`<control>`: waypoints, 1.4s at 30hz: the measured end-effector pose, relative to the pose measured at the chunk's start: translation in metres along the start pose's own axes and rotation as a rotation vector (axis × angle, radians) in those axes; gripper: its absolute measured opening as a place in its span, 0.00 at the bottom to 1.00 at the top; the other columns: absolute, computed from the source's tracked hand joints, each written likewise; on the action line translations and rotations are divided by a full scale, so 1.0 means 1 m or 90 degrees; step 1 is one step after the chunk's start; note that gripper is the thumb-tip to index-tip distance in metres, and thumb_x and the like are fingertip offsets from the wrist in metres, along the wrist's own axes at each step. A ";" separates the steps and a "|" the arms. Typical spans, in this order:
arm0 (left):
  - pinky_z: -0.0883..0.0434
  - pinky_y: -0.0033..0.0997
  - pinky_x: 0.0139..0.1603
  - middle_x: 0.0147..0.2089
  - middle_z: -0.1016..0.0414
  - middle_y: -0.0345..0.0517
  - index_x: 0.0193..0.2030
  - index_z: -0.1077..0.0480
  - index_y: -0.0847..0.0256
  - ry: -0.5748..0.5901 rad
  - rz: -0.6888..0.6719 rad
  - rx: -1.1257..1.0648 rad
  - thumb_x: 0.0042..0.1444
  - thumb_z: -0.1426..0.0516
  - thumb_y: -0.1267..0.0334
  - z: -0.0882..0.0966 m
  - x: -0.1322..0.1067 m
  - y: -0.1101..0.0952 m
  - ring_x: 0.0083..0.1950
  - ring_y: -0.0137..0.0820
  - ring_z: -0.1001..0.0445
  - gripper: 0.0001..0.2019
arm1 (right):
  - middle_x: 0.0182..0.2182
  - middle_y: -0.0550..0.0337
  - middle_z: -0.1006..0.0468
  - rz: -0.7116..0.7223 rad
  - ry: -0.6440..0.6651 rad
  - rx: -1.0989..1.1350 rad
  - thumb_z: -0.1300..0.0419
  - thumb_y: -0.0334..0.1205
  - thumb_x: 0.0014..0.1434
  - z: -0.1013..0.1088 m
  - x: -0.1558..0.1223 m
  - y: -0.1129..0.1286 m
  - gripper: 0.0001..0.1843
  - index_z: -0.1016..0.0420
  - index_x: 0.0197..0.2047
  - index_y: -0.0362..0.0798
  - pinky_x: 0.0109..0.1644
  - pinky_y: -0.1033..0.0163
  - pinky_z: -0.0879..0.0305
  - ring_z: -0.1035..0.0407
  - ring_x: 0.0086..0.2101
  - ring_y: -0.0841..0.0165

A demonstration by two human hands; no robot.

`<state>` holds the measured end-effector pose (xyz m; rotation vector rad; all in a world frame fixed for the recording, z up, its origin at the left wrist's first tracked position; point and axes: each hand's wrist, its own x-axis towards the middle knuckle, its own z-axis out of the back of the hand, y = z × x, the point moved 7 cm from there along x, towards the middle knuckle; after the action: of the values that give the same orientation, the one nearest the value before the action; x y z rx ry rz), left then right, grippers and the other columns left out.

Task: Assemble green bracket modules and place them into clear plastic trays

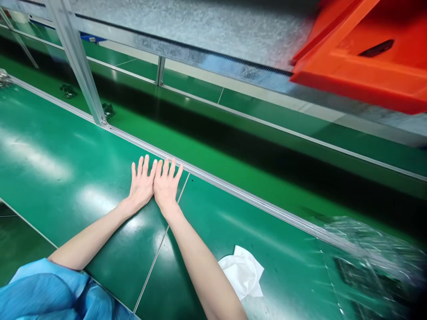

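My left hand (142,182) and my right hand (166,184) lie flat, palms down and side by side, on the green table top (60,178). Their inner edges touch. The fingers of both are stretched out toward the metal rail (233,189) at the table's far edge. Neither hand holds anything. A crumpled white cloth (243,271) lies on the table beside my right forearm, a little nearer to me than the hands.
A clear plastic bag (373,262) with dark parts lies at the right. An orange plastic bin (367,53) sits on the shelf above right. A slanted metal post (80,66) rises from the rail at left. Beyond the rail runs a lower green belt (213,155).
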<state>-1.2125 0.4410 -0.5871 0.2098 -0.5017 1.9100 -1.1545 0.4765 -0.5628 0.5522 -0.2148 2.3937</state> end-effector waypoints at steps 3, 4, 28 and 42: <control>0.54 0.63 0.69 0.71 0.54 0.68 0.68 0.47 0.69 -0.006 0.009 0.010 0.62 0.54 0.69 0.005 0.004 0.000 0.73 0.52 0.58 0.27 | 0.62 0.30 0.39 0.017 -0.007 -0.007 0.51 0.25 0.63 0.005 0.006 0.002 0.24 0.38 0.63 0.35 0.62 0.27 0.52 0.49 0.64 0.44; 0.54 0.62 0.69 0.72 0.54 0.68 0.68 0.47 0.69 -0.007 0.010 0.013 0.62 0.54 0.69 0.006 0.005 0.000 0.73 0.52 0.58 0.27 | 0.62 0.30 0.39 0.021 -0.009 -0.009 0.51 0.25 0.63 0.006 0.007 0.003 0.24 0.38 0.63 0.35 0.62 0.27 0.51 0.49 0.64 0.44; 0.51 0.63 0.68 0.72 0.57 0.67 0.70 0.52 0.66 0.098 0.067 0.009 0.64 0.52 0.65 0.008 0.005 0.014 0.73 0.53 0.56 0.28 | 0.56 0.33 0.30 0.029 0.037 -0.089 0.54 0.25 0.63 0.016 0.021 0.021 0.22 0.31 0.58 0.34 0.60 0.33 0.48 0.39 0.59 0.45; 0.52 0.61 0.69 0.73 0.59 0.68 0.71 0.59 0.68 0.157 0.021 -0.070 0.58 0.50 0.61 -0.004 0.007 0.001 0.73 0.55 0.59 0.36 | 0.47 0.32 0.25 0.051 0.022 -0.155 0.55 0.24 0.60 0.002 0.019 0.003 0.21 0.26 0.50 0.32 0.57 0.33 0.47 0.36 0.55 0.41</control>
<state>-1.2158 0.4481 -0.5885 -0.1056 -0.4434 1.9017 -1.1682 0.4844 -0.5525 0.3947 -0.5146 2.4063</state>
